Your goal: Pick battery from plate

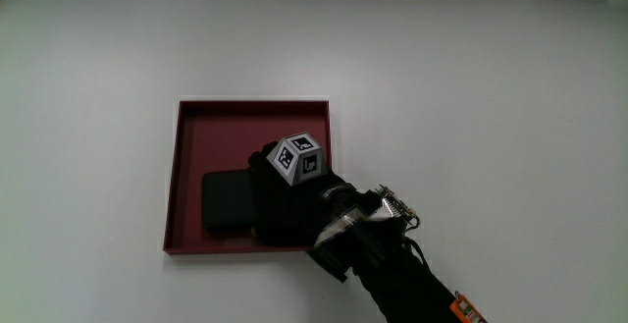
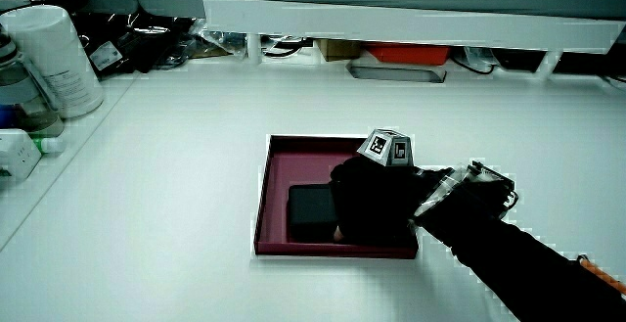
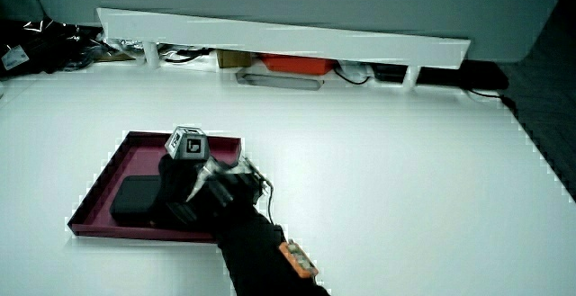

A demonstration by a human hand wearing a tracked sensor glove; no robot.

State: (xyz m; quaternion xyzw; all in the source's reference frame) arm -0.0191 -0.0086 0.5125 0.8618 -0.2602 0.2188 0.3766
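Battery [image 1: 228, 202] flat in plate [image 1: 186, 156]; hands [image 1: 285, 205] overlapping it, grip unclear.

Table [image 1: 471, 87] lying bare all round the plate [image 1: 186, 127]. Plate's low rim standing as the only nearby obstacle. The hand [image 1: 285, 200] sitting over the plate's near part, touching the battery [image 1: 224, 201]. Partition [image 2: 391, 21] and jar [image 2: 59, 58] standing well apart.

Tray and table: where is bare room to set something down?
The square maroon tray is bare in its part nearer the low white partition. The white table around it is open. It is crowded where the gloved hand covers the flat black battery.
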